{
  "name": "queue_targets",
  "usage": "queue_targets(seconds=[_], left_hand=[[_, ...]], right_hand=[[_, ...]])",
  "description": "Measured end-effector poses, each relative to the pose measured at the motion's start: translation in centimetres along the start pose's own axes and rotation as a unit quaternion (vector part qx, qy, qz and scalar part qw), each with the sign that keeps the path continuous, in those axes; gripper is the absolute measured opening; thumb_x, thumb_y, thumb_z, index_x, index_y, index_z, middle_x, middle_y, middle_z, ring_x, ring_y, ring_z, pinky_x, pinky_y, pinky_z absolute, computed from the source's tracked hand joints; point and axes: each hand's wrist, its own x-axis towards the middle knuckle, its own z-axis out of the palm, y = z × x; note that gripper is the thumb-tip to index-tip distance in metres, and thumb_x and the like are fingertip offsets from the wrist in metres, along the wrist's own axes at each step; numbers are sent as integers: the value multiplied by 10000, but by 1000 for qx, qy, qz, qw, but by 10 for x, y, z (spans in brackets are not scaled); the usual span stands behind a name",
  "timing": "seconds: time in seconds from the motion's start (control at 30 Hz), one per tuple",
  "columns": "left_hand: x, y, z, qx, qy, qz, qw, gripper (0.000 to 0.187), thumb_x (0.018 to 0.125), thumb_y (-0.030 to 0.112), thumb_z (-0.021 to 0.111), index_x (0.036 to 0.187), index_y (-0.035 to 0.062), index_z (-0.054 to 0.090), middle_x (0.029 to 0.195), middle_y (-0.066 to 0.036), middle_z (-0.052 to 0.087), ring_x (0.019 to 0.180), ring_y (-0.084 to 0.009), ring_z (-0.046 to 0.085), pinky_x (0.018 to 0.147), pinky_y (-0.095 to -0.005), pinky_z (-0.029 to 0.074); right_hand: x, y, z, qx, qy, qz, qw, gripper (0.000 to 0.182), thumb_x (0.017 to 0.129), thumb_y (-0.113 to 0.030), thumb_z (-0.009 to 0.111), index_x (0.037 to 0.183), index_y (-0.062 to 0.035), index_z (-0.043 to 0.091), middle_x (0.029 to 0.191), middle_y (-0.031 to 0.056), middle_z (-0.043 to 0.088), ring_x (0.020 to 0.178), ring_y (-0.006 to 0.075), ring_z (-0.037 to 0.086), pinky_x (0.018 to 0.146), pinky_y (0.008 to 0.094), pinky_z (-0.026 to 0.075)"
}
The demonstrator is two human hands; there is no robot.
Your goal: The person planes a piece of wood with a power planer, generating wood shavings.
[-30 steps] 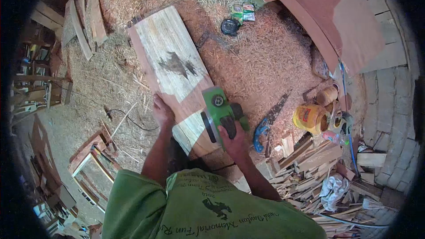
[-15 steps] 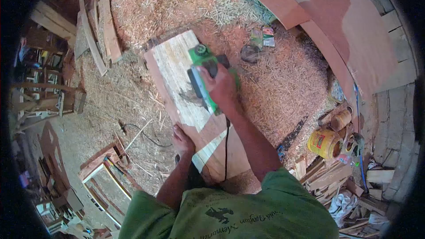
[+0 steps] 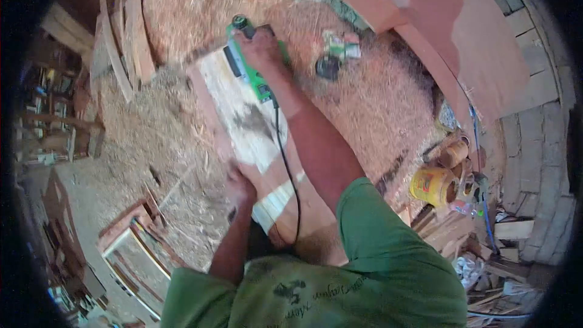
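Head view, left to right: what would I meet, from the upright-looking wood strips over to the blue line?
Long wood strips → green power tool in the right hand's grip → dark rounded object → yellow tub → blue line.

Green shirt [image 3: 395,249], short sleeves [image 3: 358,209], dark printed figure [image 3: 290,292], dark lettering [image 3: 336,292].

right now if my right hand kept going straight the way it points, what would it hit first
Probably nothing solid: past the far end of the board, your right hand and the green planer seem to face only wood shavings, though height is unclear.
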Motion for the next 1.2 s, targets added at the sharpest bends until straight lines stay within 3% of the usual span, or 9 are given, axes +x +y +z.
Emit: queue_targets(seconds=[0.07, 0.13, 0.27, 0.37, 0.5, 0.6, 0.67, 0.8, 1.2], left_hand=[[-7, 28, -11, 4, -17, -72, 997, 679, 1076, 563, 338, 1388, 22, 605, 1335, -288, 621, 1225, -443, 606, 1015, -470, 478], [-3, 19, -7, -39, -11, -39, 998, 753, 1059, 611, 289, 1390, 9, 598, 1347, -295, 608, 1234, -461, 594, 1023, -485, 471], [-8, 47, -23, 25, -75, -107, 991, 790, 1046, 643, 233, 1405, 40, 595, 1310, -294, 631, 1223, -477, 595, 1019, -512, 468], [-10, 42, -20, 18, -41, -69, 997, 804, 1038, 660, 220, 1422, 55, 583, 1315, -289, 631, 1228, -476, 593, 1020, -514, 465], [-18, 46, -21, -9, -30, -67, 997, 860, 1017, 700, 240, 1381, 8, 597, 1283, -313, 634, 1200, -488, 600, 1003, -524, 463], [-13, 41, -18, -41, -20, -42, 998, 916, 998, 735, 255, 1331, -35, 622, 1233, -346, 642, 1162, -505, 611, 983, -540, 462], [-13, 47, -23, -7, -28, -60, 998, 793, 1033, 655, 272, 1407, 33, 593, 1278, -306, 643, 1195, -499, 602, 1005, -525, 470], [-12, 56, -30, 23, -60, -84, 994, 778, 1046, 622, 269, 1331, 3, 644, 1227, -349, 636, 1168, -510, 607, 979, -549, 468], [-4, 30, -20, -13, -25, -16, 999, 708, 1070, 559, 272, 1325, 8, 637, 1162, -349, 653, 1102, -535, 616, 911, -560, 490]], right_hand=[[-55, 42, -5, 13, -19, -18, 1000, 650, 892, -592, 676, 1029, 42, 686, 965, 306, 705, 922, 477, 692, 791, 519, 554], [-162, 57, -43, -26, 1, -21, 999, 578, 905, -537, 688, 1094, 9, 692, 989, 285, 713, 908, 461, 698, 775, 511, 553], [-386, 71, -131, -63, -62, 145, 986, 594, 919, -461, 718, 1227, 38, 620, 1088, 277, 692, 1011, 444, 680, 881, 496, 536], [-537, 108, -175, -90, -97, 206, 969, 638, 900, -438, 750, 1279, 44, 576, 1098, 268, 701, 995, 444, 689, 886, 523, 537], [-590, 121, -192, -67, -134, 260, 954, 633, 898, -448, 745, 1248, 53, 580, 1040, 275, 713, 939, 461, 695, 851, 541, 545], [-554, 107, -163, -179, -24, 166, 969, 528, 879, -428, 782, 1147, -1, 627, 960, 246, 710, 895, 411, 708, 791, 476, 544], [-503, 89, -154, -90, -60, 212, 971, 535, 878, -451, 777, 1125, -2, 627, 937, 254, 707, 884, 422, 707, 780, 485, 541], [-414, 66, -124, -53, -67, 219, 972, 545, 891, -476, 752, 1106, 7, 621, 912, 269, 698, 874, 454, 701, 758, 501, 539], [-147, 1, -15, -18, -6, 15, 1000, 658, 895, -585, 679, 1060, 53, 665, 931, 320, 688, 934, 497, 679, 823, 562, 531]])
